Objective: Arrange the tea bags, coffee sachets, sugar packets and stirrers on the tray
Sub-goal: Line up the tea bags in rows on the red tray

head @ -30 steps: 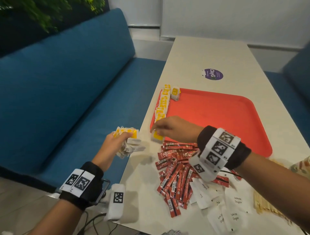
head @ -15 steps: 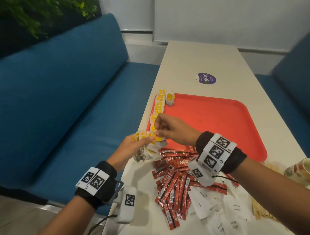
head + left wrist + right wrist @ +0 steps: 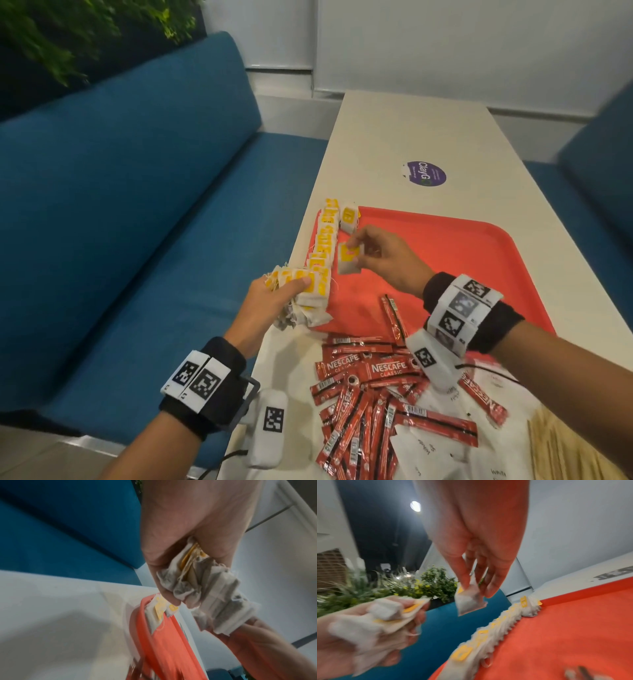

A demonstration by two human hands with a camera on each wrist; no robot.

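Currently I hold tea bags in both hands above the red tray [image 3: 462, 260].

My left hand [image 3: 270, 301] grips a bundle of tea bags [image 3: 308, 298] at the tray's near left corner. My right hand [image 3: 383, 260] pinches a single tea bag [image 3: 347, 258] over the tray, beside the row of tea bags [image 3: 323, 240] along its left edge. Coffee sachets [image 3: 370, 394], sugar packets [image 3: 421, 448] and stirrers [image 3: 565, 452] lie on the counter [image 3: 411, 130].

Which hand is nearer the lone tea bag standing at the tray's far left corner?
Right. The right hand, pinching one tea bag, sits just this side of the lone tea bag. The left hand grips a bundle at the tray's near-left corner.
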